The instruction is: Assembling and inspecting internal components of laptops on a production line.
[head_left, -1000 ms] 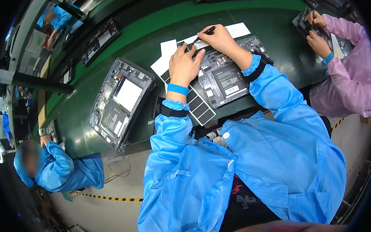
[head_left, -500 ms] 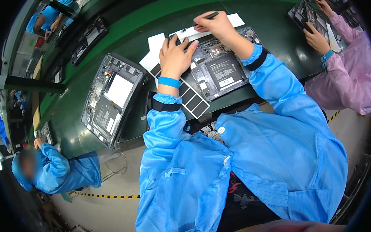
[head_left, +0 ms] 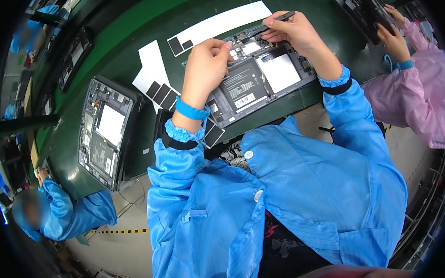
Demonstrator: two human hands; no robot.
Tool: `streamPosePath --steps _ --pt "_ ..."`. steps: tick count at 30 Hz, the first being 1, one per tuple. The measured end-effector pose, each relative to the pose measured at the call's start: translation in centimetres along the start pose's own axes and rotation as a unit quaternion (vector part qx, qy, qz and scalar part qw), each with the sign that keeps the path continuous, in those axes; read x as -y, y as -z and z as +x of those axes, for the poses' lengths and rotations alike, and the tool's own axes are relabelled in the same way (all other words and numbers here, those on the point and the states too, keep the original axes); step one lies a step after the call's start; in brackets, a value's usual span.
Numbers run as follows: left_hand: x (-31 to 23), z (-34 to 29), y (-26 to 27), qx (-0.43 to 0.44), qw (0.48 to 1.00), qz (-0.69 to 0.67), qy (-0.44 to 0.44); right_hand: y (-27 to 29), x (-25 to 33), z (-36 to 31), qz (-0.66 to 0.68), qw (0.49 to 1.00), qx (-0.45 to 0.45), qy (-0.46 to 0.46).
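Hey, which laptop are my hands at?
The middle laptop, in front of you: left hand and right hand are at its far side. The left laptop lies untouched; a co-worker's hands hold the right one.

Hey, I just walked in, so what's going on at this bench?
A person in a blue jacket is working over an opened laptop with its battery exposed. The right hand holds a slim black tool; the left hand is over the far left part, its fingertips too unclear to tell if they hold anything. A white strip lies beyond, and a second opened laptop sits left. At right, a pink-sleeved co-worker handles a tilted dark device.
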State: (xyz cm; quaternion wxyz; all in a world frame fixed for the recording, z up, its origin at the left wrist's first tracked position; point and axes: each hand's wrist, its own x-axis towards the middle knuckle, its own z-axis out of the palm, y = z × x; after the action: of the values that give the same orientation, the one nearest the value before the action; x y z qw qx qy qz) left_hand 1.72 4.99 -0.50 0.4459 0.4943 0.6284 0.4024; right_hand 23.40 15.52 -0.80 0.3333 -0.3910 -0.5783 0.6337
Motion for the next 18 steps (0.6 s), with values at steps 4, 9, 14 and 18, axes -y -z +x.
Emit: streamPosePath --steps 4,9,14,18 --pt "-0.3 1.4 -1.5 0.003 0.999 0.031 0.02 0.1 -0.6 1.2 -0.016 0.999 0.035 0.017" --pt "-0.1 2.5 -1.8 0.019 0.999 0.013 0.035 0.2 -1.3 1.0 -0.01 0.998 0.026 0.049" --pt "-0.9 2.7 -2.0 0.017 0.998 0.017 0.058 0.2 -1.3 1.0 -0.025 0.998 0.019 0.058" --pt "-1.6 2.9 -2.2 0.007 0.996 0.039 0.078 0.4 -1.7 1.2 -0.03 0.996 0.019 0.078"
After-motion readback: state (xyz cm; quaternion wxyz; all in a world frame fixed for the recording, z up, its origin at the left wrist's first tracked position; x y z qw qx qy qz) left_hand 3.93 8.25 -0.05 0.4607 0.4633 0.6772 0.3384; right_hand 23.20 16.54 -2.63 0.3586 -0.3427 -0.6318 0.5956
